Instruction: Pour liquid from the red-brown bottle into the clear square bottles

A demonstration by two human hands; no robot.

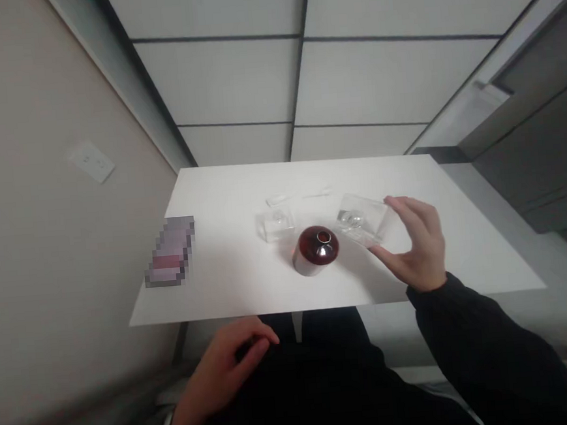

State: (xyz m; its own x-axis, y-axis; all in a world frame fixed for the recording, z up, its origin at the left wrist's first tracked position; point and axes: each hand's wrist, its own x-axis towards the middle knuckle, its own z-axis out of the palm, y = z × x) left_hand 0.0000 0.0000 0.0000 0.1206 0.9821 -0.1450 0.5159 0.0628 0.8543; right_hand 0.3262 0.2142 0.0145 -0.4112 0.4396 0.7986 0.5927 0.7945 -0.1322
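Your right hand [423, 254], partly spread, grips a clear box [365, 218] near a dark-red bottle [311, 251] on a white table [223, 263], your left hand [222, 371] loosely curled and empty.

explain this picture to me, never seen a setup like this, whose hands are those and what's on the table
There is no machine here: both hands belong to one person. The single picture comes from a camera worn on that person's head, looking forward and down.

The right hand holds a clear box between thumb and fingers, over the white table. The left hand is off the table, near the lap, with nothing visible in it.

A dark red bottle stands between the clear box and a second box, a little nearer the person. Behind them lie small pale things, too faint to name. The pixelated item at the left end cannot be made out.
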